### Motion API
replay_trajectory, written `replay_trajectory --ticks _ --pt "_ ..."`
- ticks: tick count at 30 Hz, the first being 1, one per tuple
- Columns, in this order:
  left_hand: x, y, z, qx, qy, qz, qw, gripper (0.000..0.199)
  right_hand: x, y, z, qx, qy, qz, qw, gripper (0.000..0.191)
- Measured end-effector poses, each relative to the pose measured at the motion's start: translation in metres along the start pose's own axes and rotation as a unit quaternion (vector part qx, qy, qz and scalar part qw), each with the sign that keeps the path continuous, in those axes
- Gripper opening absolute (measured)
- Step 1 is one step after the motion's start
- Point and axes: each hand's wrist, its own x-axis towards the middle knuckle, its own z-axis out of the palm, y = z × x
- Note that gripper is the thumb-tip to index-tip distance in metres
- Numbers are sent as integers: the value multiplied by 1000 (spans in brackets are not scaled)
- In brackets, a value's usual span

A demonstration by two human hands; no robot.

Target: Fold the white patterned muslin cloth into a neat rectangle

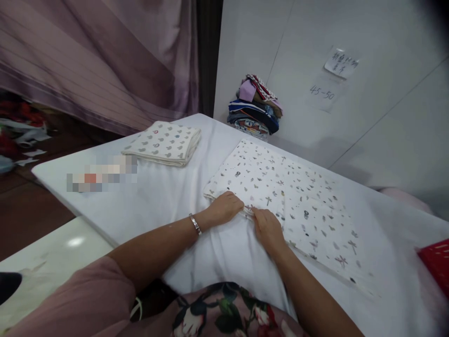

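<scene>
A white cloth [252, 173] printed with small plants and creatures lies partly folded on the white-covered table, its left part doubled over and its right part stretching flat. My left hand [226, 207], with a bracelet at the wrist, is closed on the near folded edge of this cloth. Close beside it, my right hand [268, 229] pinches the same edge, thumb and fingers together. Both hands almost meet at the table's near side. A second folded cloth [164, 140], cream with grey repeated figures, rests farther off to the left, apart from both hands.
A stack of folded fabrics [255, 106] stands behind the table against the white wall. Handwritten papers [340, 63] are stuck to that wall. A blurred-out item [105, 174] lies on the table's left. A red object [437, 262] sits at the right edge, and a pink curtain [122, 61] hangs behind.
</scene>
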Motion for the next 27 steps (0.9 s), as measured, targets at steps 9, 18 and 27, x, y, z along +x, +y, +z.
replay_trajectory --ticks 9,18,27 --pt "-2 1 -2 -12 14 16 1000 14 1 1 -2 24 23 -17 999 25" --pt "-2 2 4 38 19 24 999 20 1 0 -3 36 6 -28 999 27" --pt "-7 5 -4 -27 2 9 1000 14 0 -2 -7 55 -34 -38 997 21"
